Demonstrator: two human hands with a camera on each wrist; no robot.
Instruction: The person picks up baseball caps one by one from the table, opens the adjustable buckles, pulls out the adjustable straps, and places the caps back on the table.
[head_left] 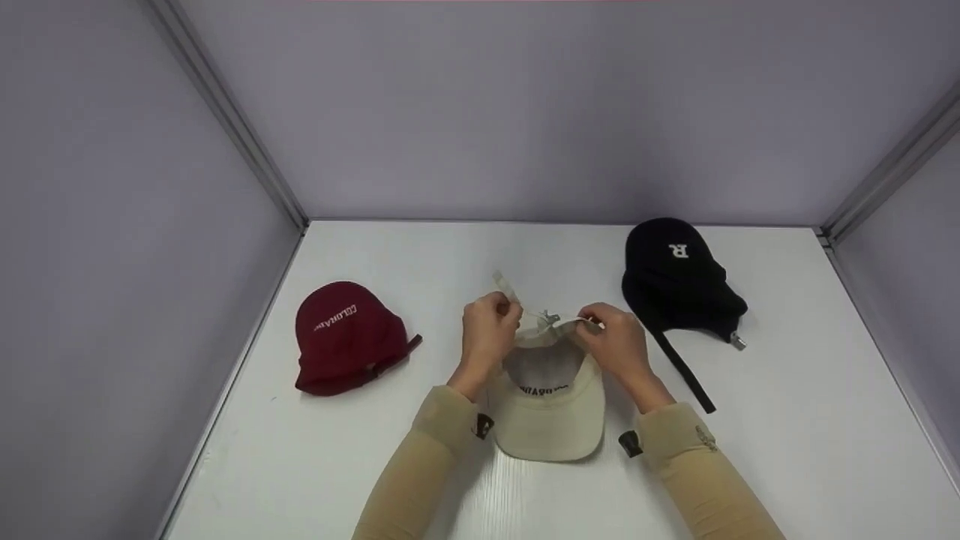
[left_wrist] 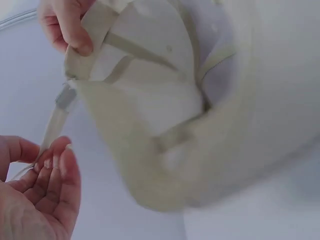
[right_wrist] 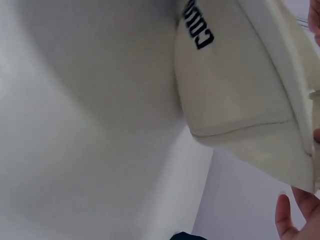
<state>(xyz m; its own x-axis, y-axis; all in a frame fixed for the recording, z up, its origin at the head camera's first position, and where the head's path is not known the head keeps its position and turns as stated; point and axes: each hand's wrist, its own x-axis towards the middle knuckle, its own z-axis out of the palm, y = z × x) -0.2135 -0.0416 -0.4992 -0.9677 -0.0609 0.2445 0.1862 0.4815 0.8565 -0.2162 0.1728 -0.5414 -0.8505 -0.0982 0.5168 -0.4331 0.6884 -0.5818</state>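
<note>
A cream baseball cap (head_left: 551, 431) with dark lettering is tilted in front of me, its brim toward me and its inside showing. My left hand (head_left: 489, 334) pinches the cap's loose back strap (left_wrist: 54, 125) between thumb and fingers. The strap runs through a silver metal buckle (left_wrist: 65, 97) at the cap's back edge. On the other side of the buckle, my right hand (head_left: 616, 341) grips the back rim with thumb and fingers. In the right wrist view the cap's outer side (right_wrist: 235, 90) fills the upper right.
A dark red cap (head_left: 345, 341) with white lettering sits on the white table (head_left: 300, 465) to the left. A black cap (head_left: 671, 277) with a white R lies at the back right, its long strap (head_left: 686, 375) trailing toward me. Grey panels enclose the table.
</note>
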